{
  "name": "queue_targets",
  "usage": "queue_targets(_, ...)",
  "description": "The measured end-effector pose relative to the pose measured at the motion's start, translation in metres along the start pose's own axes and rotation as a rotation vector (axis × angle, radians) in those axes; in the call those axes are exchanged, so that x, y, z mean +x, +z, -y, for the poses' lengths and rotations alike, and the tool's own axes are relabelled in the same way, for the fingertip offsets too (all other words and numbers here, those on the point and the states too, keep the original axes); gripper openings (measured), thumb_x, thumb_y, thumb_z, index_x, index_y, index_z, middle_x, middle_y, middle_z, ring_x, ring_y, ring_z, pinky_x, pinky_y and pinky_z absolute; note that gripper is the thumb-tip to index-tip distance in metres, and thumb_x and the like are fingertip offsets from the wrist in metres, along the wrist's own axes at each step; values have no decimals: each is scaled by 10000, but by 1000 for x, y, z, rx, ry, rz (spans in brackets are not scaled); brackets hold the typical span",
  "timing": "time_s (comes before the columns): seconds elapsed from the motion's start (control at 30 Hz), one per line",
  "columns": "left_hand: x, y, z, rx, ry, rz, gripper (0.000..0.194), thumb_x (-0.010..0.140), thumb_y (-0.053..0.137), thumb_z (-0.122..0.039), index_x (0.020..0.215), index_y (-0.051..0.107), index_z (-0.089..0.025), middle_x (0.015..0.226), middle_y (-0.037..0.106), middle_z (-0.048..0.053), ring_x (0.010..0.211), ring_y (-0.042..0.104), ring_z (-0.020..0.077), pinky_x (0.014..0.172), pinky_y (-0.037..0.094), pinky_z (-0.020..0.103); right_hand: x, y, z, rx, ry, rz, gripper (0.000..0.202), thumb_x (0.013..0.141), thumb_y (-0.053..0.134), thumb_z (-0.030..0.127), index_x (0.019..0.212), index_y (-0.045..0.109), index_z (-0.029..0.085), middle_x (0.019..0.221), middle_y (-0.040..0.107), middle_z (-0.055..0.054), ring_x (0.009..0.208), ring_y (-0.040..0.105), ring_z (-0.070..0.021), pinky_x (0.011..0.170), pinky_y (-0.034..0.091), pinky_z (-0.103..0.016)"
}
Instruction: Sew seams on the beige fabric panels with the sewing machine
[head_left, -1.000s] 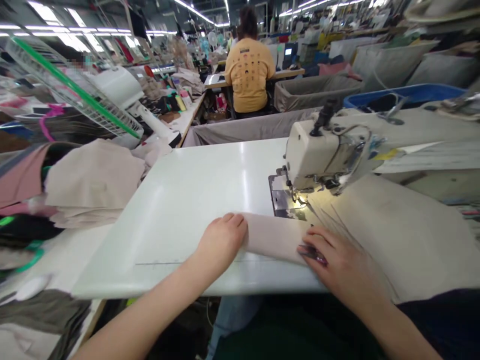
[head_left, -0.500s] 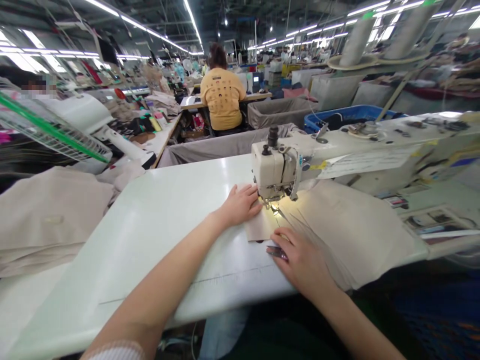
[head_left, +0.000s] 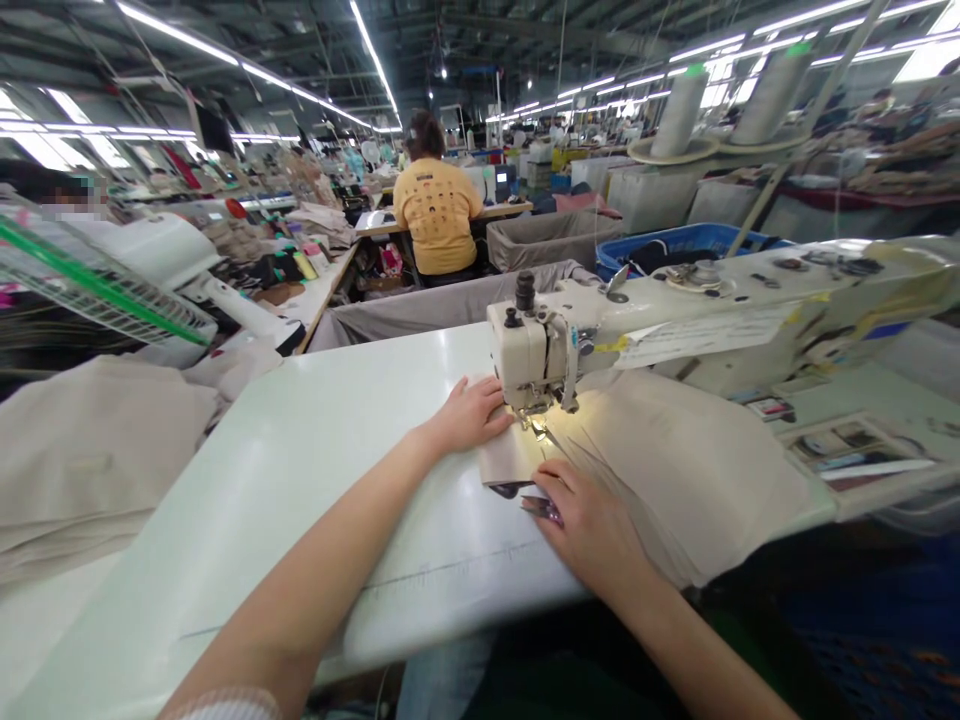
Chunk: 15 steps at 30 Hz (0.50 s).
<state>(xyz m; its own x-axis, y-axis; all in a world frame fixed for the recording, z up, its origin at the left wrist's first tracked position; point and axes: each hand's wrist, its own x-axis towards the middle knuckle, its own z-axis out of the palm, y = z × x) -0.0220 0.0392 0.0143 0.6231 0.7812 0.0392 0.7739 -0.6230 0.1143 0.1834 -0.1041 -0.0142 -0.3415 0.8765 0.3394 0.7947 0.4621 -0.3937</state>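
Note:
A beige fabric piece (head_left: 496,462) lies under the needle area of the white sewing machine (head_left: 525,345), lit by its small lamp. My left hand (head_left: 472,412) rests flat on the far left part of that piece, fingers stretched beside the presser foot. Close to the near edge, my right hand (head_left: 592,525) has its thumb and index finger on the fabric. Small thread snips (head_left: 541,509) are tucked in the same hand, blades pointing left. Larger beige panels (head_left: 690,460) spread to the right of the needle, partly beneath my right wrist.
More beige fabric (head_left: 97,430) is piled at the left, near a white fan-like machine (head_left: 150,250) with a green-edged rack. Behind the table (head_left: 330,430) stand a grey cloth-lined bin (head_left: 420,312) and a blue basket (head_left: 682,240). A co-worker in yellow (head_left: 436,215) sits ahead.
The view has shifted slightly. The fabric piece has slid a little away from me under the needle, showing more of a dark opening at its near edge. Both hands keep their hold.

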Motion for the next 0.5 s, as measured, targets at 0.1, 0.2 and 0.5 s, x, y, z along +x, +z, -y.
queue_targets(0.1,-1,2,1,-10,-10,7,379,1010,430,-428,1310,599,-267,1379,605,87,1322,509,290,1178,239,625,0,0,-1,4,-11,-21,158,931,585,212,1068,663,204,1138,700,-96,961,688,-224,769,538,-313)
queue_targets(0.2,-1,2,0,-16,-12,5,369,1008,432,-430,1294,609,-277,1385,599,78,1322,509,285,1181,238,624,2,-1,-3,-2,-27,-10,137,926,578,195,1034,660,208,1106,703,-87,935,684,-215,760,523,-301)
queue_targets(0.5,2,-7,-5,56,-37,0,325,1007,452,-363,1256,619,-239,1319,635,96,1283,536,297,1150,291,641,15,-6,-4,-6,-24,67,131,888,597,109,980,634,195,1057,678,-62,903,659,-199,725,482,-283)
